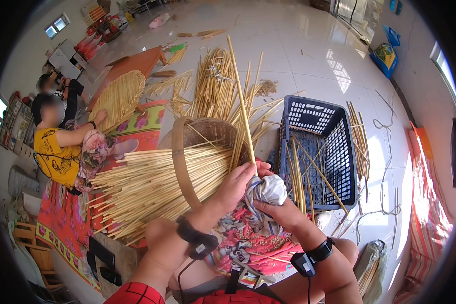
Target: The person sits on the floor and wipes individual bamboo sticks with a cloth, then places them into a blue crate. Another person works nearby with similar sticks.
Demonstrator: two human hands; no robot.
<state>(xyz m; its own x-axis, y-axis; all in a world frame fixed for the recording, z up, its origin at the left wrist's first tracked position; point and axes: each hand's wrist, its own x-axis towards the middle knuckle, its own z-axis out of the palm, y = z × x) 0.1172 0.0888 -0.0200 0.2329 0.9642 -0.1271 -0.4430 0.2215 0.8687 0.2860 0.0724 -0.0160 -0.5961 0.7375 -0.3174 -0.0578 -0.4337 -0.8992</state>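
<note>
My left hand [235, 185] is closed around a long pale stalk [242, 96], which stands nearly upright and leans a little to the left at its top. Just right of it, my right hand [282, 212] grips a bunched grey-white striped cloth [269, 190]. The cloth sits against the stalk's lower end; whether it wraps fully round the stalk is hidden. Under my hands, a patterned pink-red cloth [253, 243] covers my lap, with small bits scattered over it. A big sheaf of pale stalks [152, 185] lies through a woven basket [178, 157] beside my left forearm.
A dark plastic crate [353, 152] with several stalks stands to the right. Beyond the basket rests a tied stalk bundle [215, 83]. At the left, a person in yellow [61, 154] touches a round stalk mat [119, 99]. A thin cord [388, 167] trails across the floor.
</note>
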